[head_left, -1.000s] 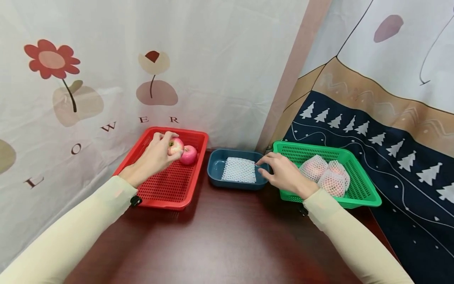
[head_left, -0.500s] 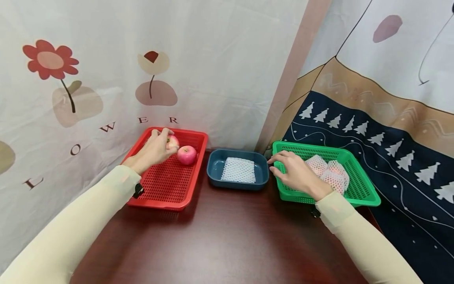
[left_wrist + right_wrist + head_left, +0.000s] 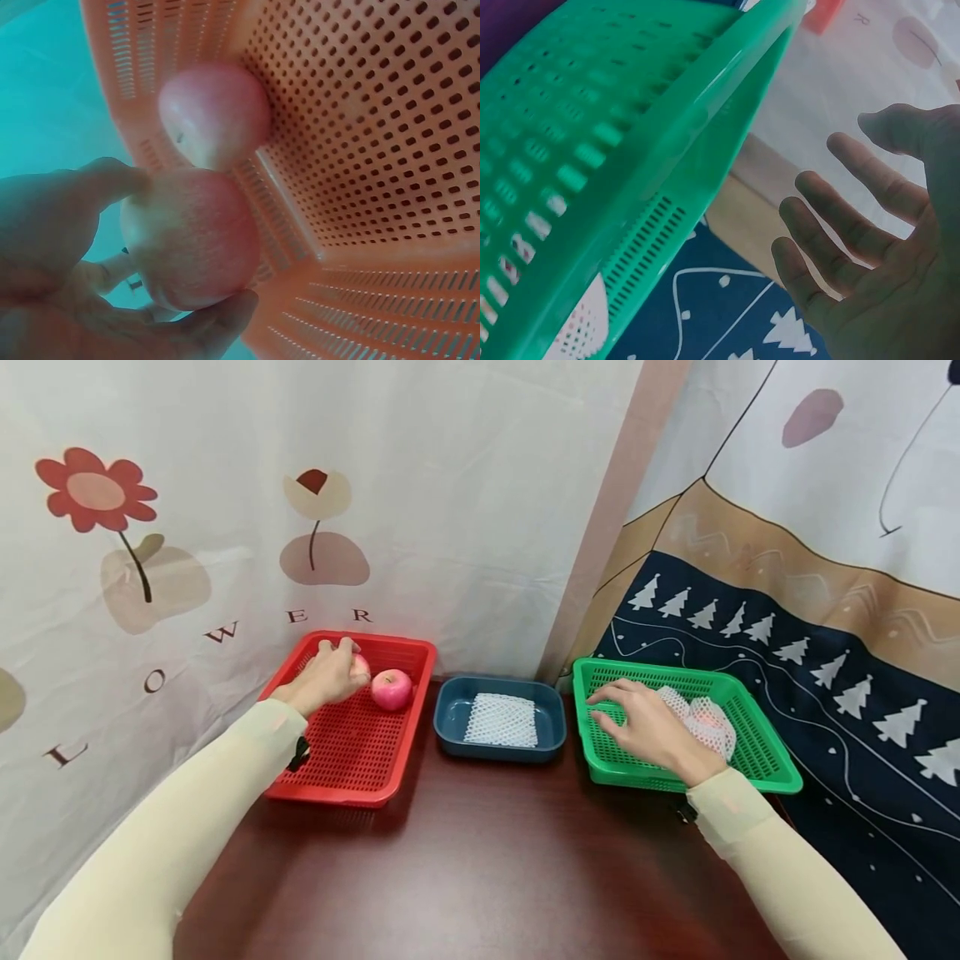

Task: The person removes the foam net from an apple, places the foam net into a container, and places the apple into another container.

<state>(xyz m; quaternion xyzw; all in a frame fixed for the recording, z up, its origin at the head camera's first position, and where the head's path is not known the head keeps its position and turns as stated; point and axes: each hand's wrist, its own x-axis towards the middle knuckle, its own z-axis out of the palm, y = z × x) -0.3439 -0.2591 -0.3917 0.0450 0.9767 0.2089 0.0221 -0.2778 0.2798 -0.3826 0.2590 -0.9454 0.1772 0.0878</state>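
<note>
My left hand (image 3: 324, 677) grips an apple (image 3: 196, 238) between thumb and fingers, over the far part of the red basket (image 3: 352, 795). Close beside it, a second pink apple (image 3: 392, 690) lies in that basket; the left wrist view shows the two nearly touching. My right hand (image 3: 648, 725) hovers over the left part of the green basket (image 3: 757, 714), fingers loosely spread and holding nothing. Apples in white foam nets (image 3: 711, 727) sit in the green basket, partly hidden behind this hand.
Between the baskets stands a dark blue tray (image 3: 491, 753) with a flat white foam net (image 3: 501, 720) inside. The baskets and tray stand along the back of a dark brown table (image 3: 480, 860). Printed curtains (image 3: 465, 527) hang directly behind them.
My left hand has shifted slightly left and down into the red basket with the apple. My right hand has moved right, from the blue tray's edge to above the green basket.
</note>
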